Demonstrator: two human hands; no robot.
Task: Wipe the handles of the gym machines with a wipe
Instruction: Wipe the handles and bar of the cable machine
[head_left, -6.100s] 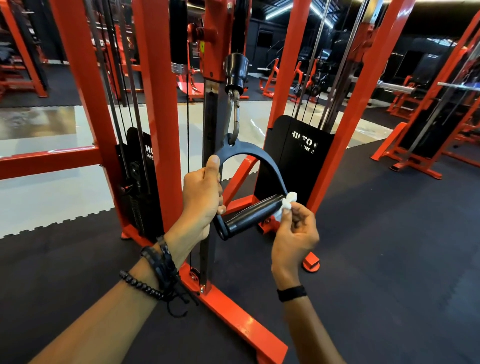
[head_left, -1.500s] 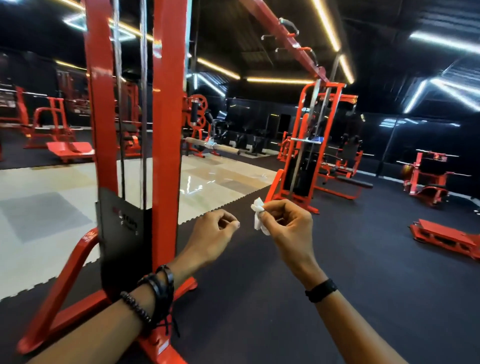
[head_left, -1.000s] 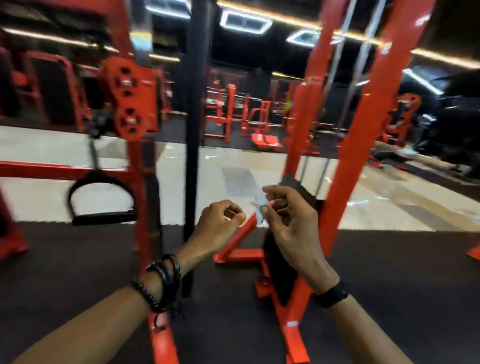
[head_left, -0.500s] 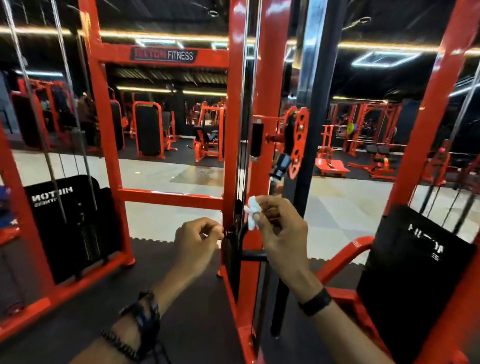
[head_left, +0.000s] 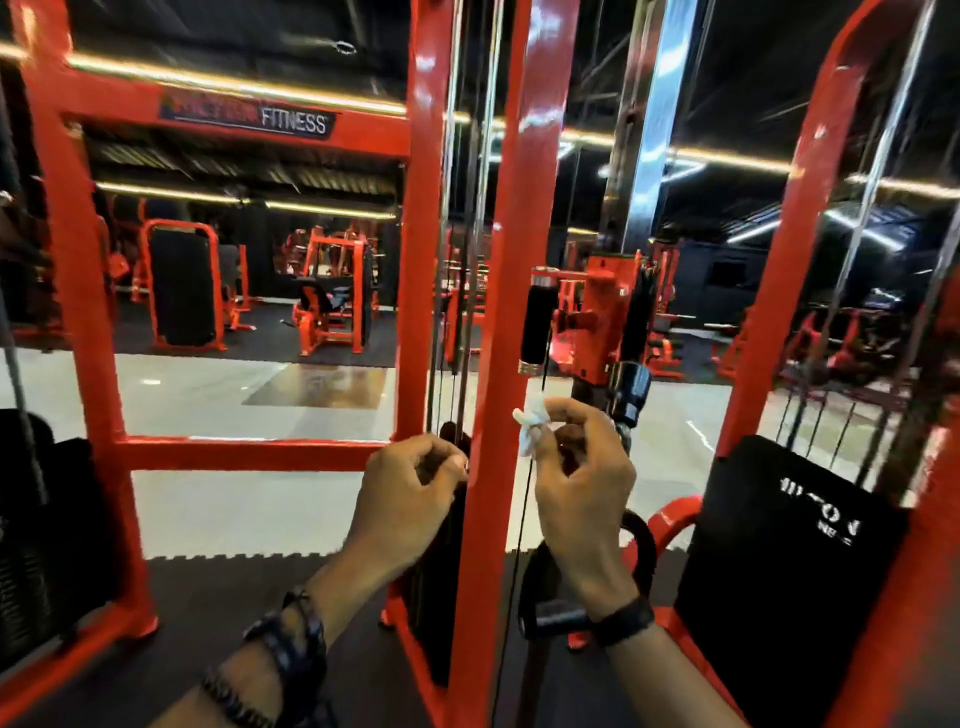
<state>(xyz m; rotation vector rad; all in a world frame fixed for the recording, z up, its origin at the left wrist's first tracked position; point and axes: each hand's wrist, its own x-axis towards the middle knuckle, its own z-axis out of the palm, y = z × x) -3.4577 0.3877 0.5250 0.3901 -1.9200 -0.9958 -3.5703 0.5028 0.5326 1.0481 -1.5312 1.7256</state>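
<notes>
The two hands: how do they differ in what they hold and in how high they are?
The right hand pinches a small white wipe in its fingers; the left hand has curled fingers and holds nothing visible. The right hand is raised slightly higher than the left hand. Both are in front of the red machine frame, and neither touches the hanging handle.

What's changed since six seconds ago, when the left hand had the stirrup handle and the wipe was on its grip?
The left hand has let go of the handle and now holds nothing, fingers curled. The person has walked to another cable station, where a black handle hangs below the right hand, untouched. Unchanged: the right hand pinches the white wipe.
</notes>
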